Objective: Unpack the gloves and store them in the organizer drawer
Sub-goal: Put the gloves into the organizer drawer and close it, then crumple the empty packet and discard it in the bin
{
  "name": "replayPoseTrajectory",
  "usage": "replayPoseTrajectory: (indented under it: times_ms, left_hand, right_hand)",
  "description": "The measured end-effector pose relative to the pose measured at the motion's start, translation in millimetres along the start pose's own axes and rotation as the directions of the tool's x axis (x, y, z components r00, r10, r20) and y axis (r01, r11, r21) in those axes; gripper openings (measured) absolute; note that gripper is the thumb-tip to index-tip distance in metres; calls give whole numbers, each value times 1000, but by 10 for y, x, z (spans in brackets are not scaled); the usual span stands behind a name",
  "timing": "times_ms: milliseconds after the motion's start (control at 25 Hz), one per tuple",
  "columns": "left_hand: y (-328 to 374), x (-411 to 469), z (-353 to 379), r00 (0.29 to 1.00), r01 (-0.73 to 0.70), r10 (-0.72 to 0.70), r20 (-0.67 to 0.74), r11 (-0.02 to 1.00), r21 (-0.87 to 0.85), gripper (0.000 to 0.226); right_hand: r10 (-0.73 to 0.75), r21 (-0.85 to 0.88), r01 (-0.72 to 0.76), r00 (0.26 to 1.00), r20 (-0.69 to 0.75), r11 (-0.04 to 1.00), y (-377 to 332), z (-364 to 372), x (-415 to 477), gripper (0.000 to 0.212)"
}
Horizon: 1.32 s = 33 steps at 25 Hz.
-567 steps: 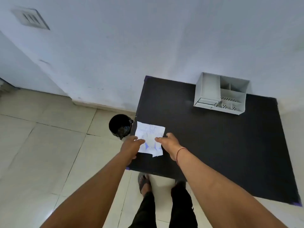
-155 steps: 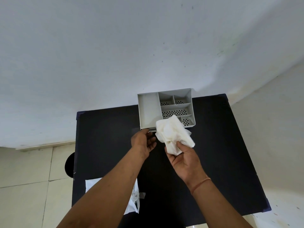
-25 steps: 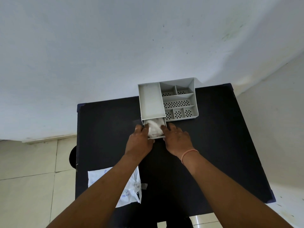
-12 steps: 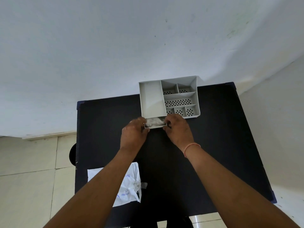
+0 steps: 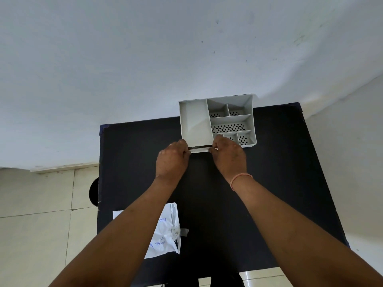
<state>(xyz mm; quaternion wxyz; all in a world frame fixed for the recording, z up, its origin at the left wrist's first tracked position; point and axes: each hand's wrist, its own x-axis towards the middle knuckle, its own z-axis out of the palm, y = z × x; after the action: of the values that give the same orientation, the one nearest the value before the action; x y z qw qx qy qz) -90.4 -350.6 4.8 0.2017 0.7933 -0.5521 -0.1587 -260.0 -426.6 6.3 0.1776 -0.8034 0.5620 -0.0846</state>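
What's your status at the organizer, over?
Left hand and right hand pinch the drawer front, nearly shut. Gloves out of sight. Empty packet lies on the table. Nothing blocking.

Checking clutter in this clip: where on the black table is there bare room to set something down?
Bare: the table's right side, beyond the right hand; the far-left stretch between the left hand and the wall; the middle between the forearms. Crowded: the organizer with its drawer at the far edge, the glove bag near-left.
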Motion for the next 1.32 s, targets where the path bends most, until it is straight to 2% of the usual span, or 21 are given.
replayPoseTrajectory:
  times_ms: [320,400,480,640,720,800,880,920,960,1000,1080,1120,1240,1320]
  left_hand:
    - [-75,57,-154,984,170,-170,60,985,3,30]
    - [-123,-42,-200,983,176,-175,57,984,-24,31]
    - [-168,-183,-224,981,190,-188,42,980,-60,29]
    - [-405,-629,-247,935,350,-341,94,932,-92,19]
    - [-613,-949,-258,871,485,-474,127,871,-80,14]
    - [-807,-1306,-278,797,600,-589,131,797,-65,17]
    - [-971,-1686,-244,706,704,-690,159,708,-51,34]
    - [-1026,-1860,-194,659,747,-729,185,664,-42,47]
    - [-1062,-2018,-137,628,771,-749,212,636,-35,60]
    - [-1071,-2153,-77,626,770,-741,242,636,-42,70]
    - [-993,-2352,23,656,744,-676,336,656,-131,79]
    - [-905,-2416,22,649,756,-659,381,616,-222,79]
    - [-692,-2547,-35,575,793,-692,437,339,-507,80]
    - [-601,-2671,-108,556,747,-721,414,216,-628,75]
  right_hand:
    - [31,-110,-25,998,49,994,-92,-74,126,19]
    - [28,-45,-27,999,17,999,-177,-75,28,19]
    - [-10,90,6,999,38,996,-305,-50,-118,20]
    - [-98,202,44,959,266,978,-620,91,-507,19]
    - [-78,175,-5,884,461,985,-726,251,-725,30]
    - [-40,110,-37,781,624,993,-809,433,-965,56]
    - [12,61,-76,715,699,995,-867,632,-1189,76]
    - [56,62,-143,693,719,988,-891,738,-1281,78]
    - [95,93,-241,667,739,966,-905,858,-1379,73]
    - [116,144,-345,633,766,927,-919,946,-1462,61]
    - [126,205,-521,530,838,828,-963,1031,-1642,25]
    - [102,228,-572,486,868,788,-990,1011,-1731,9]
    - [6,328,-593,490,872,735,-1055,850,-1910,13]
    - [-94,417,-659,467,879,626,-1139,686,-1945,16]
